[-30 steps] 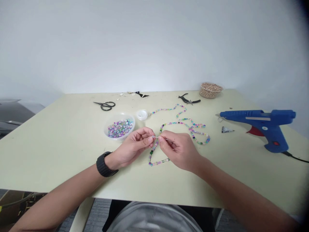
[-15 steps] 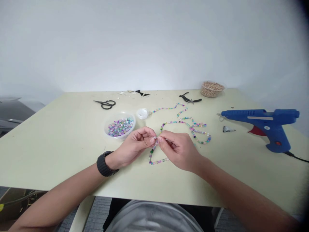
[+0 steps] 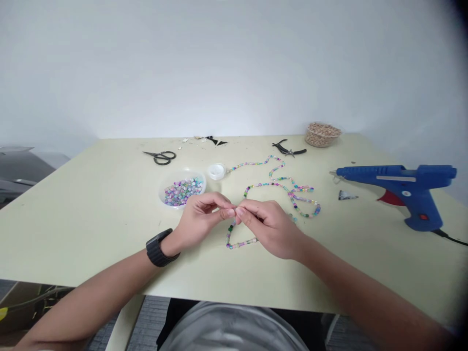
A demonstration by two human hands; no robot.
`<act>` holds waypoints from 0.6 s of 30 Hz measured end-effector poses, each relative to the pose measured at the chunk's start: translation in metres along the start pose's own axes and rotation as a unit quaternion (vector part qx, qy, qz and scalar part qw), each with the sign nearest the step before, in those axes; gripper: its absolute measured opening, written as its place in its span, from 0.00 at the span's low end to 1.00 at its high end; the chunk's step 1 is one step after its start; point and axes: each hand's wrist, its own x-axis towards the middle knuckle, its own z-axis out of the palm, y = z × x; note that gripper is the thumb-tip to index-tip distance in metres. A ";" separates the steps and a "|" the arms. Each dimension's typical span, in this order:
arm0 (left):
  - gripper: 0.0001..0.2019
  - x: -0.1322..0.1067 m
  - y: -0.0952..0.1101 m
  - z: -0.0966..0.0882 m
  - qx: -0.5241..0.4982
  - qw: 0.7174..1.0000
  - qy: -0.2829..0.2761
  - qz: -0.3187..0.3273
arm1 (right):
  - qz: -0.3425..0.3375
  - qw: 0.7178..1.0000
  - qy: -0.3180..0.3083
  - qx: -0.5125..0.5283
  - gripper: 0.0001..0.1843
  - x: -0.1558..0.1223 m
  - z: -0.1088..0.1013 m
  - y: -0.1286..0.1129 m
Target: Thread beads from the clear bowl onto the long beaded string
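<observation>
My left hand (image 3: 204, 216), with a black watch band (image 3: 159, 247) at its wrist, pinches thumb against fingers. Its tips meet those of my right hand (image 3: 272, 226), also closed in a pinch. What sits between the fingertips is mostly covered now; a small bead and a thin thread showed there a moment before. Below and behind the hands, a string of multicoloured beads (image 3: 241, 243) winds over the table to a small white spool (image 3: 217, 171). Just beyond my left hand stands a clear bowl (image 3: 161, 195) of loose beads (image 3: 182, 191).
Scissors (image 3: 161, 157) lie at the back left, near black and white scraps (image 3: 215, 141). Toward the back right are pliers (image 3: 287, 148) and a tub of tan pellets (image 3: 321, 135). A blue glue gun (image 3: 398, 178) with its cord lies at right, beside a small cone-shaped piece (image 3: 346, 195).
My fingertips have drawn closer together, covering the bead and thread that showed between them. The bead string on the table and the other things stay in place.
</observation>
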 end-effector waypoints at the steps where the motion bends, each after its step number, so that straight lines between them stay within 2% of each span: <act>1: 0.03 0.000 0.001 0.000 0.032 0.999 0.006 0.021 | 0.017 1.000 -0.009 0.011 0.18 0.001 0.000 0.000; 5: 0.04 -0.003 0.004 -0.001 0.123 0.989 0.004 0.081 | 0.065 0.995 -0.048 0.052 0.20 0.002 -0.002 0.003; 10: 0.06 -0.004 0.009 0.000 0.178 0.978 -0.028 0.100 | 0.094 0.989 -0.080 0.084 0.22 0.002 -0.003 0.005; 16: 0.05 -0.002 0.007 0.000 0.209 0.970 -0.005 0.127 | 0.104 0.980 -0.120 0.120 0.13 0.004 -0.004 0.004; 18: 0.04 -0.002 0.006 0.000 0.200 0.971 0.007 0.131 | 0.090 0.982 -0.113 0.120 0.13 0.004 -0.003 0.005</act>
